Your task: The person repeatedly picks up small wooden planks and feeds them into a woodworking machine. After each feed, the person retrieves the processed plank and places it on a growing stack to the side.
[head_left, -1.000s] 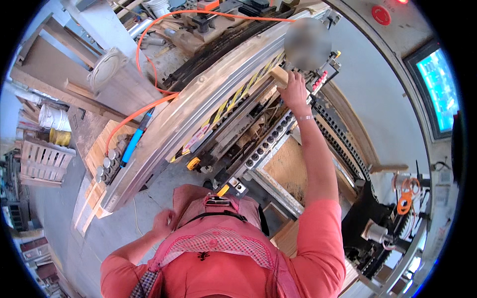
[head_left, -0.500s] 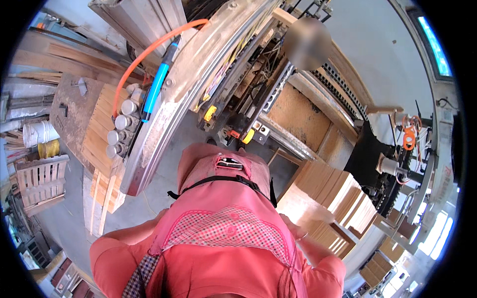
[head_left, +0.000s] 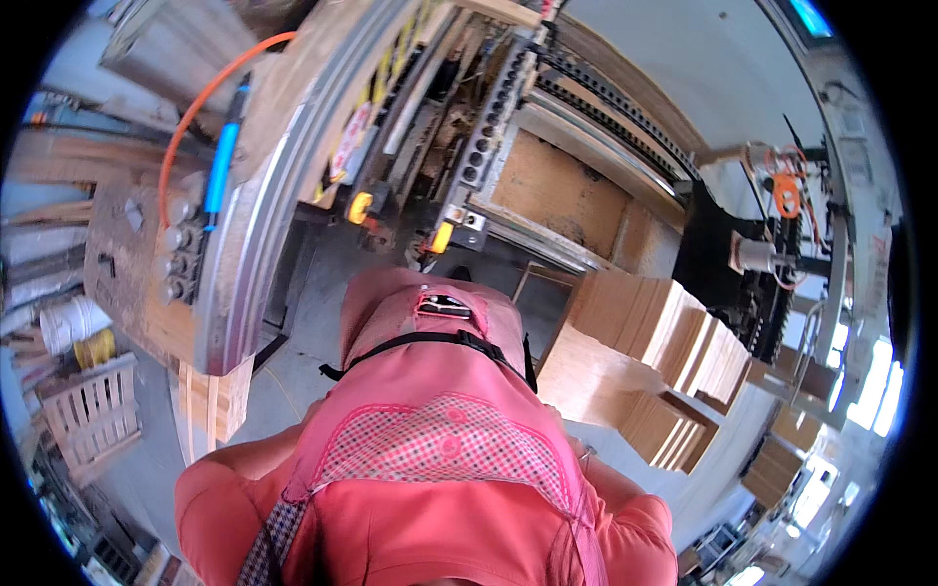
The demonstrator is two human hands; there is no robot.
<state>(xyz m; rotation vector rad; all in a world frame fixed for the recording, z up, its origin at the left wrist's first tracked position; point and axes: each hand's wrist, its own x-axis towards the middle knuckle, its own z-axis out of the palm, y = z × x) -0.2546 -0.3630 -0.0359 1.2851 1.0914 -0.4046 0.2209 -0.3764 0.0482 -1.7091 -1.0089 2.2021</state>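
Observation:
Both of my arms hang down along my sides. My left forearm (head_left: 259, 455) runs in behind the edge of the pink apron (head_left: 430, 381), which hides most of that hand. On the other side my right wrist (head_left: 584, 455) shows beside the apron, with its fingers out of sight. Neither hand visibly holds anything. A black strap (head_left: 415, 339) crosses the apron at the waist, and a dark item (head_left: 445, 307) sticks out of its small front pocket. Nearest to my right side stand stacks of wooden panels (head_left: 625, 317).
Ahead is a woodworking machine with rails (head_left: 489, 127), yellow-capped stops (head_left: 360, 207) and a brown board (head_left: 557, 190). To the left, a metal-edged beam (head_left: 264, 234) carries a blue tubular tool (head_left: 224, 161) by an orange hose (head_left: 186, 122). A slatted crate (head_left: 93, 415) and white bucket (head_left: 73, 324) stand farther left.
My view has turned and shifted, so the machine's stops and beam now appear farther left and the panel stacks slightly more to the right. My arms stay at my sides.

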